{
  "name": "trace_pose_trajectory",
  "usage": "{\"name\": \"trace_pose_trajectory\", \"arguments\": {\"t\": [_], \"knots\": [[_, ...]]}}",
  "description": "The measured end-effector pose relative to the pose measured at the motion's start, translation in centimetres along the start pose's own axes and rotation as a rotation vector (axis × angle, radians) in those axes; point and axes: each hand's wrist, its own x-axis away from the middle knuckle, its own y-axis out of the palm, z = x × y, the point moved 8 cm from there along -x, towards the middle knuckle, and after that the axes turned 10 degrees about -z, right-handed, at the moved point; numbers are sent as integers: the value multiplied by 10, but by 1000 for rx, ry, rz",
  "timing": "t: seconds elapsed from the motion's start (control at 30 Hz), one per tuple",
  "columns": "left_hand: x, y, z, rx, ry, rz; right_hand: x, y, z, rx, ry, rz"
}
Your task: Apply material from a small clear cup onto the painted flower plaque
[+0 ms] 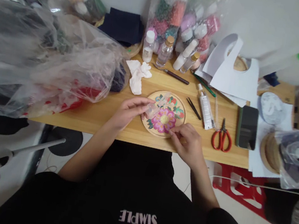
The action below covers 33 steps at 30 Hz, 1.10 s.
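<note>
A round wooden disc [179, 105] lies on the wooden table [96, 113], bearing a pink flower with a yellow centre and green and red bits around it. My left hand [129, 111] rests at the disc's left edge, fingers pinched on a small clear plastic piece [152, 108] over the disc. My right hand [187, 141] sits at the disc's lower right edge, fingers curled and pinched against the rim; what they hold is too small to make out.
Black tweezers [193, 108], a white glue tube [205, 107], red scissors [221, 137] and a dark phone [248, 126] lie to the right. A crumpled tissue [138, 74], small bottles [165, 51] and bead bags stand behind. Large plastic bags [43, 56] fill the left.
</note>
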Motion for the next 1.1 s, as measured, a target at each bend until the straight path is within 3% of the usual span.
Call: {"name": "trace_pose_trajectory", "arguments": {"t": [0.67,0.9,1.1], "knots": [[-1,0,0,46,-6,25,4,11,6,54,-5,-31],[-1,1,2,30,3,8,2,0,-2,53,-30,6],[0,0,1,8,8,5,-19,-11,-16,20,-61,83]]}}
